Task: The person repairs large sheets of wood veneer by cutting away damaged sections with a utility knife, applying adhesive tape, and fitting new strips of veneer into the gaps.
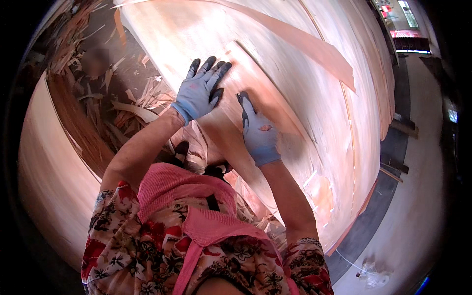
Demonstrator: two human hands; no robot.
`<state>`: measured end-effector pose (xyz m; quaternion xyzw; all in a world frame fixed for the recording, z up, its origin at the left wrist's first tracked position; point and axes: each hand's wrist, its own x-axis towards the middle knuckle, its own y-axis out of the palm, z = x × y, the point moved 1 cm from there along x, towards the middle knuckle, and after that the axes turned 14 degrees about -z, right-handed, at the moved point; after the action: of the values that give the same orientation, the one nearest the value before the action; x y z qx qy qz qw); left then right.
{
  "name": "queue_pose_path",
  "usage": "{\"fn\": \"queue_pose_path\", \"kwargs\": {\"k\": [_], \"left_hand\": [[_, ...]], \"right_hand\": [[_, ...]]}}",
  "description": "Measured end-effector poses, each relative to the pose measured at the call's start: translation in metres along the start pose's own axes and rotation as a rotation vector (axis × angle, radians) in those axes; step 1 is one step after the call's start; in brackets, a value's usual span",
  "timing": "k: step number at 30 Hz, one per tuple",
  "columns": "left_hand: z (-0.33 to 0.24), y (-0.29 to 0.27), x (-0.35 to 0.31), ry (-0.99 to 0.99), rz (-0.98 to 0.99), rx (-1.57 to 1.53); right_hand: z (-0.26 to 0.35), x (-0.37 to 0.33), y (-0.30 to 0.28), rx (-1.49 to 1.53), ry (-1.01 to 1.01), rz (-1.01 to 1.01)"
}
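My left hand (197, 93) wears a light blue glove with dark fingertips. It lies open with fingers spread, palm down near the left edge of a tan-pink wood veneer piece (255, 78). My right hand (259, 132), in a matching glove with a small hole on its back, is over the middle of that same piece. One dark-tipped digit stretches forward; its other fingers are hidden. Beneath the piece spreads a broad stack of paler veneer sheets (324, 108), with a narrow loose veneer strip (305, 46) lying across it at the far side.
Torn veneer scraps (145, 96) litter the floor at the left. A curved pale stack of sheets (59, 162) stands at the left rim. On the right, a dark floor strip (364, 236) runs beside the stack, with a clear plastic scrap (372, 278) on the pale floor.
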<state>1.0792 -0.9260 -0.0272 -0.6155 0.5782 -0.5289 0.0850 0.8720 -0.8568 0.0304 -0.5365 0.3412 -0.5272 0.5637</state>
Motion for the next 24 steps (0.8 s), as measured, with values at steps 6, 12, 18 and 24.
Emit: {"fn": "queue_pose_path", "kwargs": {"k": [6, 12, 18, 24], "left_hand": [[0.0, -0.001, 0.0, -0.015, 0.0, -0.019], [0.0, -0.001, -0.001, -0.035, 0.002, -0.03], [0.002, 0.001, -0.002, -0.015, -0.001, -0.016], [0.0, -0.002, 0.001, -0.014, -0.016, -0.006]], "right_hand": [[0.018, 0.025, 0.02, -0.116, 0.003, 0.02], [0.023, 0.042, 0.038, -0.158, -0.02, 0.061], [0.034, 0.039, 0.036, -0.228, -0.013, 0.179], [0.018, -0.02, 0.017, -0.276, -0.089, 0.182]]}}
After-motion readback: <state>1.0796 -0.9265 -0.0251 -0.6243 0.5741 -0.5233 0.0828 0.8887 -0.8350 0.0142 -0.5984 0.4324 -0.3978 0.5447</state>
